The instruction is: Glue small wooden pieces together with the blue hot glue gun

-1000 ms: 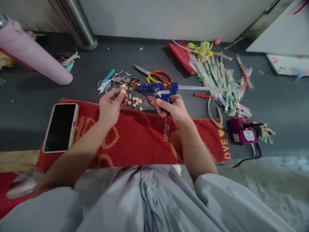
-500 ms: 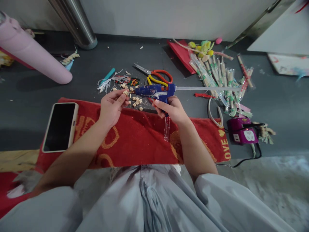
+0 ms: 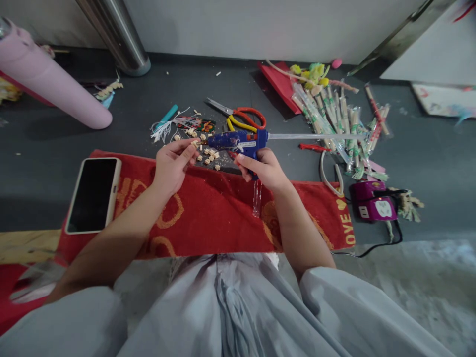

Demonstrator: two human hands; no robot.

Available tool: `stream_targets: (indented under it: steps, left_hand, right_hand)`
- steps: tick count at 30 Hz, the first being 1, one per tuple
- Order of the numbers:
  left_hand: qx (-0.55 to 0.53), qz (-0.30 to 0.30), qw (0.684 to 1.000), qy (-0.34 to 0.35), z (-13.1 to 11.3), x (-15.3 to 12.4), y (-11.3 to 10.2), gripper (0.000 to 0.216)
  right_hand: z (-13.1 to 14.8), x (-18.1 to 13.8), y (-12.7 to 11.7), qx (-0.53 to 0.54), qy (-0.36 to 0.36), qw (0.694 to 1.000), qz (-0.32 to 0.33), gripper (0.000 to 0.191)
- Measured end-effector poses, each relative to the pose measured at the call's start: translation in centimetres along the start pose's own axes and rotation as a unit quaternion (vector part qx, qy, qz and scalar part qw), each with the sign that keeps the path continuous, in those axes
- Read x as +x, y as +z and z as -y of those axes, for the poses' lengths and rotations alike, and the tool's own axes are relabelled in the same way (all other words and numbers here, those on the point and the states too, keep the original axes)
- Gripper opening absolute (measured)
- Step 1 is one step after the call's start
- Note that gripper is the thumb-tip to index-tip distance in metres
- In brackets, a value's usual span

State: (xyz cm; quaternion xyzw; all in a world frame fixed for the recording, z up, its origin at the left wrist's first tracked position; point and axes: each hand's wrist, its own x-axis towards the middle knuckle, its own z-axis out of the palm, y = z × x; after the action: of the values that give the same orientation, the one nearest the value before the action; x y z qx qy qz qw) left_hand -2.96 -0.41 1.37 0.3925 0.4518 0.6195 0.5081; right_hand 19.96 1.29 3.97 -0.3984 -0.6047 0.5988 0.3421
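Note:
My right hand [image 3: 262, 168] is wrapped round the handle of a blue hot glue gun [image 3: 230, 141], whose nozzle points left. A long clear glue stick [image 3: 316, 136] sticks out of its back end. Between the fingertips of my left hand [image 3: 174, 163] is a small cream-coloured wooden piece [image 3: 194, 143], right at the nozzle; whether the two touch I cannot tell. Several similar small pieces [image 3: 210, 154] lie on the table beneath the gun. Behind it rest scissors [image 3: 238, 115] with red handles and a yellow-handled tool [image 3: 241, 124] beside them.
A red towel [image 3: 215, 213] covers the front edge, with a phone [image 3: 92, 195] on its left. Wrapped sticks [image 3: 342, 119] are heaped at right, near a purple power adapter [image 3: 374, 201] with a black cord. A pink bottle [image 3: 63, 79] and a steel cylinder [image 3: 119, 37] stand at left.
Both hands hold nearly the same pose. The glue gun has shifted very slightly left, its nozzle closer to the small piece.

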Motion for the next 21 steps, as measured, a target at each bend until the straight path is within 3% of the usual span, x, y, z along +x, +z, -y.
stream_targets:
  steps: [14, 21]
  left_hand:
    - [0.035, -0.019, 0.999, -0.008, 0.19, 0.08, -0.19, 0.013]
    - [0.033, -0.009, 0.999, 0.009, 0.14, 0.08, -0.10, 0.020]
  right_hand:
    - [0.15, -0.02, 0.18, 0.008, 0.015, 1.000, -0.011, 0.043]
    - [0.22, -0.06, 0.15, -0.001, 0.006, 1.000, -0.007, 0.045]
